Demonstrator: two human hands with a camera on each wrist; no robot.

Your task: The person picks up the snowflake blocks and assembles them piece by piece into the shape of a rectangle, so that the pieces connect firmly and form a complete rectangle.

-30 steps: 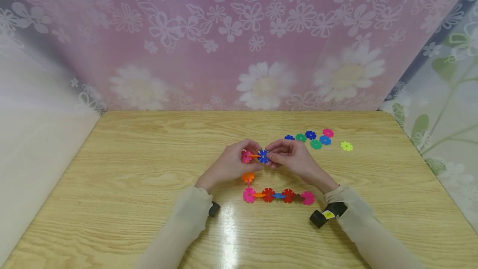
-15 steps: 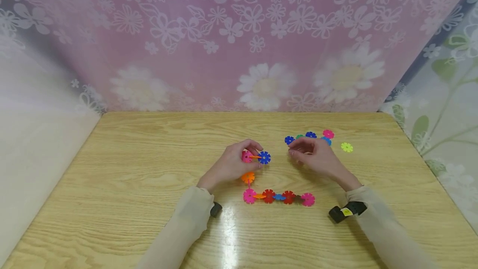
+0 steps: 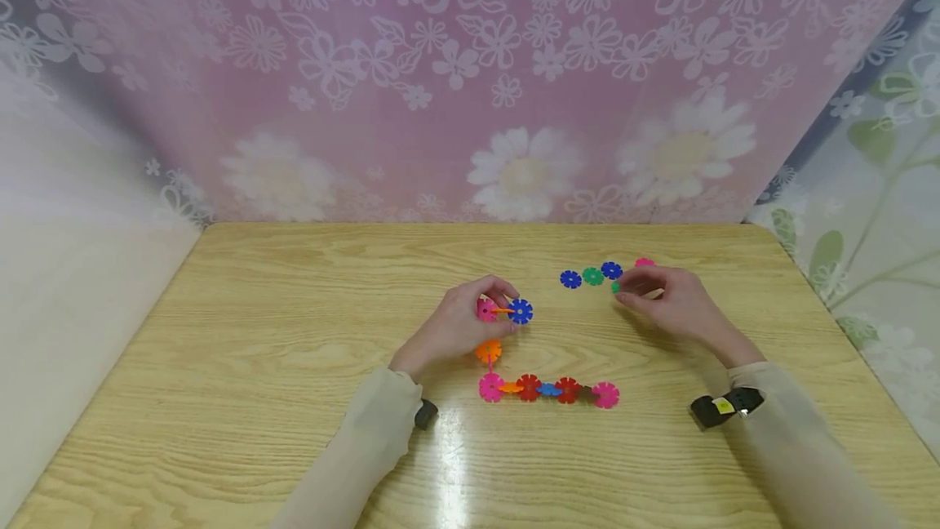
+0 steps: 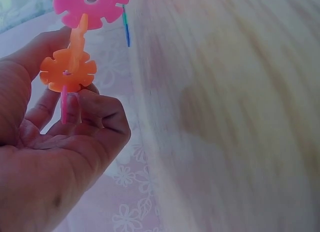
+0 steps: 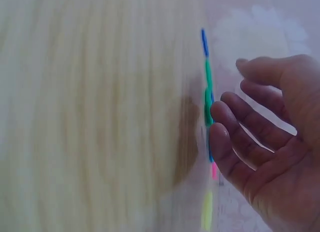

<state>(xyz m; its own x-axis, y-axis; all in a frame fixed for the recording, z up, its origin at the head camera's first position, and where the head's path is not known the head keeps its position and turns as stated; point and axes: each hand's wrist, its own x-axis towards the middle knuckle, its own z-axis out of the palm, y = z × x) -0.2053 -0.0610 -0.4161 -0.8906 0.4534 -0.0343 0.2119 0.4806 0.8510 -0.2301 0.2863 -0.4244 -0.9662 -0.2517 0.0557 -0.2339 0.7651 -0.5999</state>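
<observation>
My left hand (image 3: 458,321) grips the upper part of a chain of slotted plastic snowflake discs (image 3: 529,388). At the chain's top right end is a blue disc (image 3: 520,312), joined by an orange one beside the fingers. In the left wrist view, the fingers curl around the chain near an orange disc (image 4: 67,75), and a pink disc (image 4: 92,7) shows at the top. My right hand (image 3: 671,300) hovers over loose discs with fingers loosely bent and nothing between them. A green disc (image 3: 615,288) shows at its fingertips; the hand hides others.
Loose discs lie towards the back right of the wooden table (image 3: 294,284): a blue one (image 3: 570,279), a green one (image 3: 592,277), another blue one (image 3: 612,270) and a pink one (image 3: 645,263). A yellow disc (image 5: 207,212) appears in the right wrist view. Flowered cloth (image 3: 411,153) hangs behind.
My right hand has let go of the blue disc at the chain's end and moved right to the loose discs. The left hand stays in place on the chain.
</observation>
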